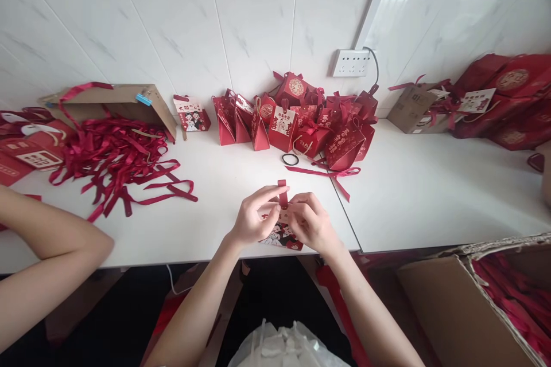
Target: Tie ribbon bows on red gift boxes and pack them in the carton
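A small red gift box [284, 235] with cartoon figures printed on its front lies near the table's front edge, between my two hands. From its top rises a dark red ribbon [282, 194], bent into a loop. My left hand [257, 215] curls around the ribbon's left side, index finger against the loop and thumb lower down by the box top. At the ribbon's base, my right hand [310, 221] is closed in a pinch. The fingers partly cover the box's upper edge.
Finished-looking red boxes [282, 129] crowd the wall side, with a black ring [290, 159] before them. Loose ribbons [116, 160] spill from a cardboard box [159, 106] at left. Another person's arm [55, 235] rests nearby. A large carton [447, 304] stands at lower right.
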`<state>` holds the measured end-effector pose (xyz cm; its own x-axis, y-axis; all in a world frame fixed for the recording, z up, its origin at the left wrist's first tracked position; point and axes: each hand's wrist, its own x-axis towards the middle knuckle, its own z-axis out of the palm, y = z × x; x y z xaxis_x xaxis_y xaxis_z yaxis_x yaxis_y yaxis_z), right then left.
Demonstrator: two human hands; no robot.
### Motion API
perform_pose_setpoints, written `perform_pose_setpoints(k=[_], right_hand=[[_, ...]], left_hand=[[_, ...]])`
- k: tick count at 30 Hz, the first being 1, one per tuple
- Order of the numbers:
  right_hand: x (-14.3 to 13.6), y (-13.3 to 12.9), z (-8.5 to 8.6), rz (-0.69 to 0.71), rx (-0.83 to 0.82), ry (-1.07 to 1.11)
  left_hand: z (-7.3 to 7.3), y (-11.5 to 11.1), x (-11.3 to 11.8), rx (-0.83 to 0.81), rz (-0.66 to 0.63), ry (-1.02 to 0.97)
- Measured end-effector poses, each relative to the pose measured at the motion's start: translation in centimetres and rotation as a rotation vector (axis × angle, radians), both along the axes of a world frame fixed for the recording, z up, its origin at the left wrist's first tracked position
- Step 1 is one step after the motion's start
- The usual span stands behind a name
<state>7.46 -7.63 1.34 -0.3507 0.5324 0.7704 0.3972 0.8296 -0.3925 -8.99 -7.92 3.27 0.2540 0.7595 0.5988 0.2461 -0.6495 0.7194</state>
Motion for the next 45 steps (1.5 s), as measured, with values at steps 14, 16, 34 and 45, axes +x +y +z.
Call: perform_pose_setpoints(k=[14, 16, 34, 45], right_hand=[[-0.6, -0.4, -0.2, -0.031, -0.331, 0.214], [-0.4, -0.4, -0.2, -0.023, -0.348, 0.179], [2.2, -0.3, -2.3, -0.069, -0.988, 1.288], [0.8, -3.0, -4.0, -0.013, -0.867, 0.889]], left_hand=[[-1.0, 0.1, -0.7, -0.087, 0.001, -0.009], [-1.4, 0.0, -0.5, -0.116, 0.03, -0.074], [-5.4, -2.6, 0.7, -0.477, 0.089, -0.187], [-0.4, -4.9, 6.7, -0.404, -0.07, -0.239]])
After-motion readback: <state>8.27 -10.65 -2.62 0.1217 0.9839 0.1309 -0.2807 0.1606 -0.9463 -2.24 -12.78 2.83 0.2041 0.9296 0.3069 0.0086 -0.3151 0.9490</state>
